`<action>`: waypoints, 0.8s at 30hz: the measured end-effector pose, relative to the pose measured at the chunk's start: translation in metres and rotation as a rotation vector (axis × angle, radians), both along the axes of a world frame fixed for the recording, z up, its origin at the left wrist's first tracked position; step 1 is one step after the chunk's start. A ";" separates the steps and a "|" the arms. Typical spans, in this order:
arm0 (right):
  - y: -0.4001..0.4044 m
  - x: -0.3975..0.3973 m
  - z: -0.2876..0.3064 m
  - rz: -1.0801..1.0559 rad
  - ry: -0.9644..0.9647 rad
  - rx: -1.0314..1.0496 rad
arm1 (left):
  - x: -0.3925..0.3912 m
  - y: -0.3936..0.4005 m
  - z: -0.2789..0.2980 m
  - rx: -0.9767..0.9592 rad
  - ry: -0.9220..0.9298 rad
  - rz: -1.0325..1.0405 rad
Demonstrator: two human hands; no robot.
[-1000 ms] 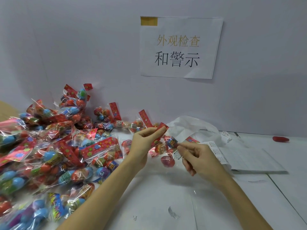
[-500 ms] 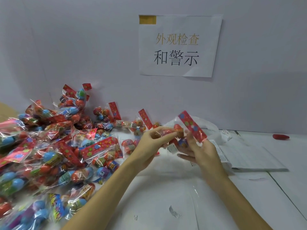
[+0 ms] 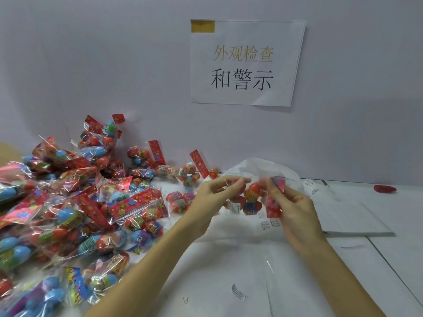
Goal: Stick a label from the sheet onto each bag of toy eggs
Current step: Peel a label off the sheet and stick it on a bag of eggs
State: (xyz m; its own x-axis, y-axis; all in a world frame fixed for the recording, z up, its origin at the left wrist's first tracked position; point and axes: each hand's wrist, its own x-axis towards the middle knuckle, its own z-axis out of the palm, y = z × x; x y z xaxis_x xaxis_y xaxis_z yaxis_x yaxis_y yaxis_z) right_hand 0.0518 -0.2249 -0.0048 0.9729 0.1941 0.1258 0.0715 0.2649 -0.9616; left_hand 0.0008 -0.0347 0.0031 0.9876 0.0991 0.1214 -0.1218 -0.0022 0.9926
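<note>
head view looks down on a white desk (image 3: 297, 282) set against a pale wall. both hands are raised over its middle, holding one clear bag of toy eggs (image 3: 250, 199) between them. the left hand (image 3: 209, 205) pinches the bag's left side with thumb and fingertips; the right hand (image 3: 295, 211) has its fingers curled round the bag's red header card (image 3: 274, 202) on the right side. a small white label (image 3: 234, 208) shows on the bag's lower left part. two more small labels (image 3: 269, 224) sit just below the right hand's fingers; whether they are stuck to the bag i cannot tell. the label sheet (image 3: 348, 216) lies flat toward the desk's right edge, beside a crumpled white plastic bag (image 3: 263, 168) at the back. a heap of egg bags (image 3: 68, 202) fills the desk's left side. a printed sign (image 3: 247, 62) is taped to the wall.
</note>
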 end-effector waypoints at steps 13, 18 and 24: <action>0.010 -0.005 -0.005 0.170 -0.018 -0.071 | 0.000 -0.021 -0.017 0.473 -0.540 0.114; 0.007 -0.004 -0.001 0.235 -0.051 -0.172 | 0.002 -0.021 -0.004 -0.015 -0.054 0.325; 0.006 -0.011 0.001 0.391 0.050 -0.226 | 0.005 -0.001 -0.010 -0.259 0.071 0.321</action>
State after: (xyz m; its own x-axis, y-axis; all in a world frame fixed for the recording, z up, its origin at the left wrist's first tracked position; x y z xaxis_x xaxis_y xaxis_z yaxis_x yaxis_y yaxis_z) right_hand 0.0409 -0.2189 -0.0039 0.8246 0.5657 -0.0076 -0.0405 0.0455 -0.9981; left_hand 0.0063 -0.0353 -0.0072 0.9068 0.4213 -0.0154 -0.0867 0.2222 0.9711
